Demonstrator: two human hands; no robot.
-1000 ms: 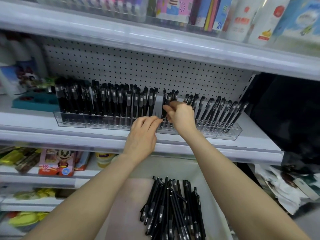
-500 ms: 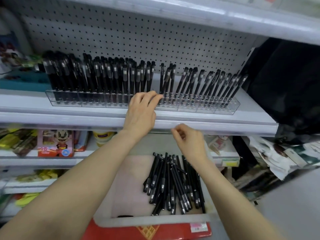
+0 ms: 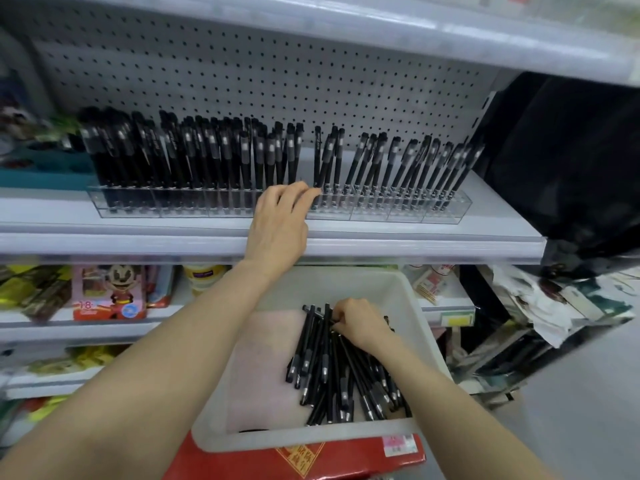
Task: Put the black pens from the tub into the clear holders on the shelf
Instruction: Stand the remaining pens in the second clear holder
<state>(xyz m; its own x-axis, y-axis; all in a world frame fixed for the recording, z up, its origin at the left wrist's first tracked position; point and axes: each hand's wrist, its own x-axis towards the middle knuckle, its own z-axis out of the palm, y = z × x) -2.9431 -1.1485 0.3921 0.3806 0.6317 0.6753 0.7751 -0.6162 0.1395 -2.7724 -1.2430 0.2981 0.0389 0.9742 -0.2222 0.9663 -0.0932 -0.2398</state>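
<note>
Right hand (image 3: 360, 327) move: down from under the lip of the grey metal shelf (image 3: 502, 233) into the white plastic tub (image 3: 429, 327); fingers curled, pinching the top ends of loose black pens (image 3: 325, 375).
Shelf: carries the clear plastic holders (image 3: 443, 216) along its front.
Tub: below the shelf, on a red box (image 3: 346, 462).
Holders: upright black pens (image 3: 194, 157) packed at left, sparser and leaning at right.
Left hand (image 3: 280, 223): fingers straight, resting on the holders' front.
Loose pens: heaped in the tub's right half.

The single head view looks forward and down, close on shelf (image 3: 485, 233) and tub (image 3: 429, 344).
</note>
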